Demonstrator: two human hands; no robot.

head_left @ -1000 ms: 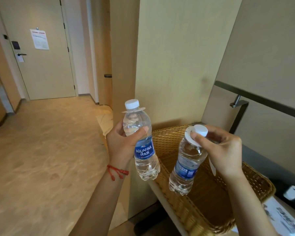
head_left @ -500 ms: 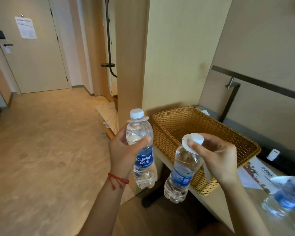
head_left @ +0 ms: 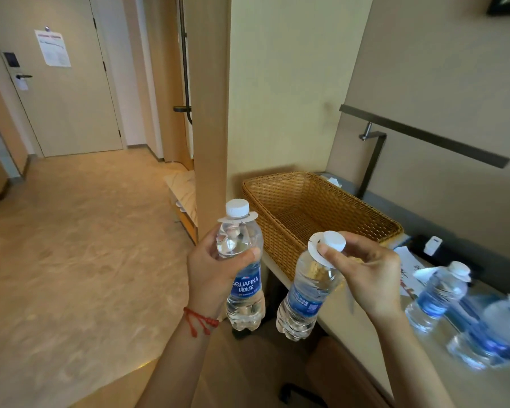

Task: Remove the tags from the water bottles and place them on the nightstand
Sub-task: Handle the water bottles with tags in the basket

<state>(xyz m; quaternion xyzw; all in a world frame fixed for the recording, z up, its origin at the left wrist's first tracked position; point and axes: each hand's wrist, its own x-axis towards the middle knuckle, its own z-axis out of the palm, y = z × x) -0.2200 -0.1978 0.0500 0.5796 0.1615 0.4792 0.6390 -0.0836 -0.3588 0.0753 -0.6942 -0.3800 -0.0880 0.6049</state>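
My left hand (head_left: 209, 269) grips an upright Aquafina water bottle (head_left: 243, 278) around its middle; a white paper tag (head_left: 238, 217) rings its neck under the white cap. My right hand (head_left: 365, 272) holds a second water bottle (head_left: 305, 293) by the neck and cap, tilted to the right, with its white tag (head_left: 314, 251) still around the neck. Both bottles hang in the air left of the desk edge (head_left: 333, 307). Several more tagged bottles (head_left: 436, 295) stand blurred on the desk at the right.
An empty wicker basket (head_left: 280, 201) sits on the desk's far end behind the bottles. A dark desk lamp (head_left: 371, 160) and papers (head_left: 407, 260) lie beyond. A wall pillar (head_left: 212, 113) stands ahead; open floor and the room door (head_left: 71, 83) are at the left.
The view has swung right and pulled back, bringing the desk bottles into sight. Both hands keep their bottles, now lower and clear of the basket.
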